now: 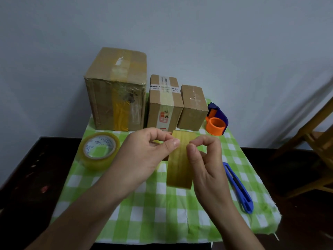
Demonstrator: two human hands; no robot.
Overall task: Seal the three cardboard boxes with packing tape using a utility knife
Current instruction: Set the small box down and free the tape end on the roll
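A roll of yellowish packing tape [180, 159] is held edge-on above the green-and-white checked cloth [162, 210], between both hands. Its outer band faces the camera, so the roll's axis runs roughly left to right, and the visible band extends from the far upper edge down toward the viewer.

The left hand [144, 154] is closed on the roll's left side, thumb and forefinger pinched together at the upper edge. The right hand [203, 159] is closed in a pinch against the band's right edge, thumb tip pressed on the tape surface. Whether a free tape end is lifted cannot be told.

Three cardboard boxes are lined along the far edge of the cloth: a large box [117, 91] at left, a medium box [164, 103] touching a small box [193, 109] at right.

A second tape roll [99, 153] lies flat to the left. A blue utility knife [237, 186] lies on the cloth at right, long axis running near to far. A blue-and-orange tape dispenser [217, 121] is positioned just beside the small box.
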